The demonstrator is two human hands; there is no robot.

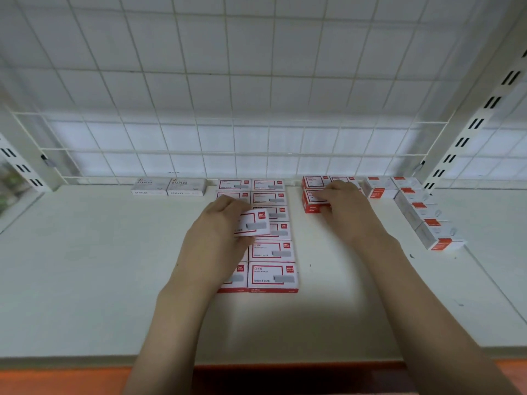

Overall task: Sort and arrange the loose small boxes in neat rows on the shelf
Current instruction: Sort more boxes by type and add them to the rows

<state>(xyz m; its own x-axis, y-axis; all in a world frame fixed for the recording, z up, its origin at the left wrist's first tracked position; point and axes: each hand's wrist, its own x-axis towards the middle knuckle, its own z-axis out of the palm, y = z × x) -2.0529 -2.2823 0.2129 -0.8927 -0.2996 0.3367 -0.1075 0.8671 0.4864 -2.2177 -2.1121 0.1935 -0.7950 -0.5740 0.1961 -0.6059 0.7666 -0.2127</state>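
Your hands are apart, both reaching over the white shelf (85, 266). Your left hand (219, 232) grips a red-framed staple box (253, 223), tilted and lifted above the two-column block of matching boxes (272, 276) that runs from the wire grid back panel (256, 81) toward you; your wrist hides part of the block's left column. Your right hand (342, 208) rests on the red boxes (312, 201) stacked just right of that block, fingers curled over their front edge; whether you are gripping one, I cannot tell. Two pale staples boxes (168, 187) sit at the back left, well apart from your hands. On the far right, a line of white-and-red boxes (425, 215) angles toward the front.
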